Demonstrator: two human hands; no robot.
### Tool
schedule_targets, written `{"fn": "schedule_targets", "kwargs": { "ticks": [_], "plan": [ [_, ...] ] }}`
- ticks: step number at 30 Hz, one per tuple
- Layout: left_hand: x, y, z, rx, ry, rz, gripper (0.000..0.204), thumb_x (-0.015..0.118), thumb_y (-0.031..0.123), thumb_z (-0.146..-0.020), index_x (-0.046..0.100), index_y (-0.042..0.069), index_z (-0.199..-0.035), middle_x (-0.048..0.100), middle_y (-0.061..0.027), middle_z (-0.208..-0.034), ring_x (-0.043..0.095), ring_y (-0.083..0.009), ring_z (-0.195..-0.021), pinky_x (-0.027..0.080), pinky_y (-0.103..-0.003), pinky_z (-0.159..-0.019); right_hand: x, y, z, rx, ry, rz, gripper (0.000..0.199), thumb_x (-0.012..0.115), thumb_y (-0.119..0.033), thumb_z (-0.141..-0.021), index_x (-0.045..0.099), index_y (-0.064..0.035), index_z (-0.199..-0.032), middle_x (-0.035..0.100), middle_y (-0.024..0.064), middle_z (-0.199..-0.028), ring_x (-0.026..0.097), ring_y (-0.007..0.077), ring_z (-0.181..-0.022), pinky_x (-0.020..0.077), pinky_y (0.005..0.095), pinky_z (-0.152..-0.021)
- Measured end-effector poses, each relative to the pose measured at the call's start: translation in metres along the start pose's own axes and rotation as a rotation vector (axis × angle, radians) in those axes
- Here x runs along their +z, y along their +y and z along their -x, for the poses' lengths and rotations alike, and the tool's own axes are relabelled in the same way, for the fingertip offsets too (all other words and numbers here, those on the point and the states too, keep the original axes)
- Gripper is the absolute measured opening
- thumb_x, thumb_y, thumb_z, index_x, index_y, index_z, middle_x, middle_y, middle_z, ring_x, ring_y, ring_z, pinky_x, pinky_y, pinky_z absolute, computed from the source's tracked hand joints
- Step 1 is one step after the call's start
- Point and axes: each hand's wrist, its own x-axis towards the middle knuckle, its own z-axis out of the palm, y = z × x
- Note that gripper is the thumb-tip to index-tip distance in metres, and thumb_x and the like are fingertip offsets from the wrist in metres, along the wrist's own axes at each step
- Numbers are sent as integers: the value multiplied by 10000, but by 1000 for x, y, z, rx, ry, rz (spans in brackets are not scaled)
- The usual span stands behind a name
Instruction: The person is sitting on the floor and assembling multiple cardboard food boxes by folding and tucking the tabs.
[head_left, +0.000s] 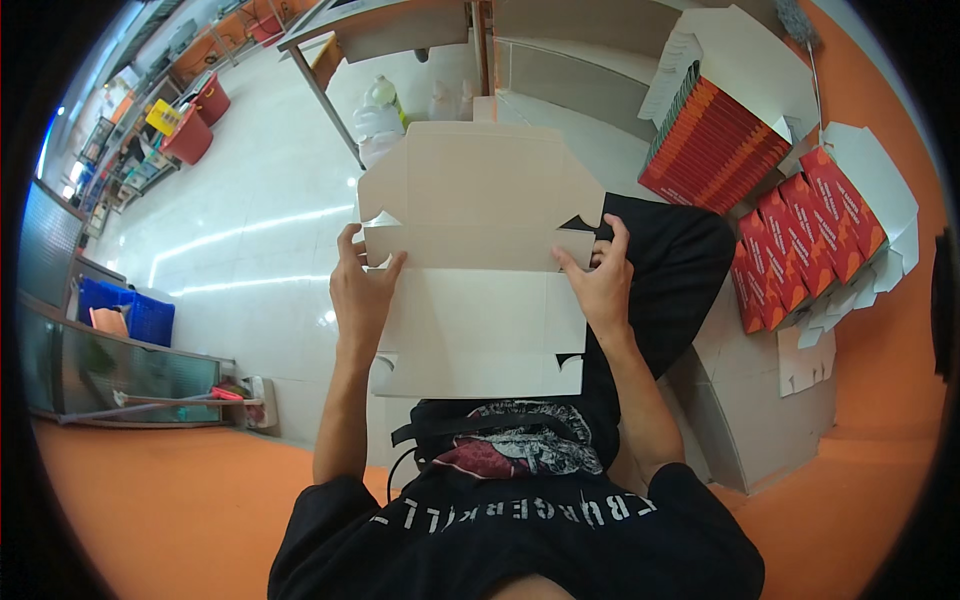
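Observation:
A flat, die-cut cardboard box blank [480,310] lies spread over my lap, its plain pale inner side up. Crease lines cross it, and notched tabs show along both sides. My left hand [362,285] grips its left edge near a crease, thumb on top and fingers partly behind the board. On the opposite edge, my right hand [603,275] pinches a side tab the same way, with its fingertips partly hidden. The upper panel, with slanted corners, seems tilted up from the lower part.
To the right, a stack of red printed cartons [715,140] stands beside a second group of red boxes [810,235] with white flaps. A metal-legged table [400,35] is ahead, with plastic bottles [382,110] below it. Blue crates [125,312] and a broom [255,400] are at left.

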Motion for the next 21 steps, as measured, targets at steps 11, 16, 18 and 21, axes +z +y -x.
{"fn": "schedule_targets", "kwargs": {
  "ticks": [11,16,18,21],
  "plan": [
    [-22,-6,-17,242,-291,-178,544,643,-15,-728,509,50,-1251,632,-212,-946,626,-302,-771,502,-358,-687,-20,7,-8,-276,-291,252,505,682,-28,-707,514,14,-1182,619,206,-954,619,322,-820,496,352,-713],
    [-20,2,-25,203,-339,-279,525,634,-11,-715,525,40,-1226,629,-222,-935,620,-342,-779,496,-393,-705,-16,6,-8,-220,-310,319,505,671,-55,-723,496,-18,-1195,583,225,-893,585,389,-841,478,431,-740],
    [-19,5,-30,167,-384,-306,510,633,-9,-697,541,28,-1198,626,-235,-922,617,-365,-770,494,-397,-707,-15,6,-9,-230,-301,343,478,665,-56,-725,507,-19,-1175,581,230,-879,585,392,-825,478,436,-730],
    [-19,8,-34,188,-381,-297,478,624,-15,-689,553,7,-1161,625,-241,-899,616,-374,-760,489,-402,-692,-14,4,-12,-219,-298,372,418,652,-55,-725,518,-19,-1120,583,239,-843,589,403,-801,482,443,-709]
  ]
}}
